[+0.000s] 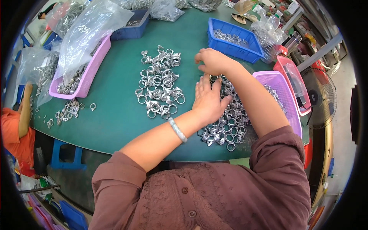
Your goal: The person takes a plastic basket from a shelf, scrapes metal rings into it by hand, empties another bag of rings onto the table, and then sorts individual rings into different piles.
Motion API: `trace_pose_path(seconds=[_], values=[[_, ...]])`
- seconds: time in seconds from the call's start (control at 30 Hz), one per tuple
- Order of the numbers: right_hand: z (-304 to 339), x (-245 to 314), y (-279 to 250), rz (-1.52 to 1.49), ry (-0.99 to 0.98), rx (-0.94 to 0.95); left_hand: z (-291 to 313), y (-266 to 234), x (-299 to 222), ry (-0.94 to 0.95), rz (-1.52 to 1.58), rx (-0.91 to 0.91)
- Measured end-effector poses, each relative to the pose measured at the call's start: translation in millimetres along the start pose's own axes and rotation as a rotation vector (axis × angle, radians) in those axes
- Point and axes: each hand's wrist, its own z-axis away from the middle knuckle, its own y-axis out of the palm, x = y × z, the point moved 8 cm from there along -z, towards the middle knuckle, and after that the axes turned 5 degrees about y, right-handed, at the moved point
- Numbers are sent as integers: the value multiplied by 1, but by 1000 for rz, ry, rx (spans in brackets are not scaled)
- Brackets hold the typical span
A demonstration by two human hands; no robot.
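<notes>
My left hand (209, 99) lies flat with its fingers stretched, at the left edge of a heap of silver metal rings (232, 124). Some of the heap is hidden beneath my arms. Just beyond its fingertips is my right hand (215, 62), held over the green table (119, 122). Its fingers are bent, with a gap between them, and nothing shows in them. To the left of both hands, more silver rings (159, 82) are spread in a long band of small clusters, apart from the heap.
A blue tray (255, 58) with small rings stands beyond my right hand. By my right forearm is a purple basket (295, 119); a pink basket (304, 109) and a fan (324, 97) lie past it. Another purple basket (82, 94) stands left, near a person in orange (17, 134).
</notes>
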Motion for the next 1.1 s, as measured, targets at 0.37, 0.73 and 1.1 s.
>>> trace_pose_path(seconds=[0.37, 0.73, 1.1], values=[[33, 79, 30, -419, -10, 179, 73, -105, -2, 478, -103, -132], [60, 56, 12, 61, 12, 198, 65, -124, 55, 322, -306, -37], [59, 121, 9, -353, -156, -9, 70, -129, 66, 277, -256, -24]])
